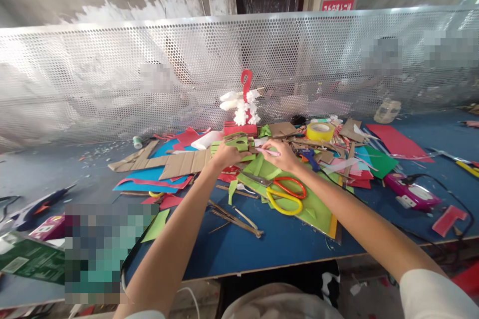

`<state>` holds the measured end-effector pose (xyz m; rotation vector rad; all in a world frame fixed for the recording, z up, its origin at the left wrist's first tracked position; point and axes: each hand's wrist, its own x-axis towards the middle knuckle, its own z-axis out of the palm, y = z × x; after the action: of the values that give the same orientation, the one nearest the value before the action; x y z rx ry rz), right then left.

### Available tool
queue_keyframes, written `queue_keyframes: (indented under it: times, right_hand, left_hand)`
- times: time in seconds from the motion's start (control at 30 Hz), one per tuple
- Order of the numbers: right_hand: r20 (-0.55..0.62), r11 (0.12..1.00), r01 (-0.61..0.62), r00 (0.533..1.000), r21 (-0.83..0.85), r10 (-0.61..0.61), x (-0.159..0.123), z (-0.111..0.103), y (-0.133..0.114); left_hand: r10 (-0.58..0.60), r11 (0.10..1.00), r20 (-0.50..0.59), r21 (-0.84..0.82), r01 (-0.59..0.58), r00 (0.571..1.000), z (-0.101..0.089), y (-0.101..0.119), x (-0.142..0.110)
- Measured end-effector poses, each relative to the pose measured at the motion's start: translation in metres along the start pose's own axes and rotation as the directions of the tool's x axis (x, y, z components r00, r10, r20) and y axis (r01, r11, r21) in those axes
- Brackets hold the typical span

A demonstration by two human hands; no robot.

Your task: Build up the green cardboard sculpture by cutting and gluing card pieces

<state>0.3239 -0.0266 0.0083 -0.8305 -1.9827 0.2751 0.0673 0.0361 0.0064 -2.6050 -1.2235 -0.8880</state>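
Observation:
My left hand [226,155] is closed on a small green paper-covered piece [243,142] in the middle of the table; its fingertips are partly hidden. Just to the right, my right hand [282,155] pinches a slim pink pen-like stick [266,151], its tip pointing left towards the green piece. Below the hands lie open scissors [286,194] with one orange and one yellow handle, on green paper sheets [318,209]. Behind the hands stands a paper figure [245,102] with white ruffled parts and a red curl, on a red box-like base [239,128].
Cardboard strips [187,163] and blue paper [149,182] lie to the left. A yellow tape roll [320,131], a blue glue gun [309,157] and a purple device [411,192] are to the right. Twigs [235,218] lie nearer me. A perforated metal screen [112,84] closes off the back.

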Motion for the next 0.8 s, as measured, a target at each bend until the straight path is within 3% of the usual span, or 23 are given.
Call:
queue_keyframes:
  times: [0.4,0.6,0.8]
  right_hand:
    - [-0.01,1.0,-0.011,1.0,0.029,0.011,-0.0003,-0.0001,0.0014]
    - [0.001,1.0,-0.012,1.0,0.022,0.012,-0.0011,0.0001,0.0034]
    - [-0.001,1.0,0.006,1.0,0.005,-0.006,-0.0012,-0.0003,0.0024]
  left_hand:
    - [-0.045,0.998,0.038,-0.031,0.047,0.998,0.0007,-0.0022,-0.0017]
    - [-0.061,0.99,0.069,-0.126,0.069,0.996,-0.0043,0.0012,-0.0027]
    - [-0.026,0.994,0.086,-0.102,0.034,0.996,-0.0071,0.0028,-0.002]
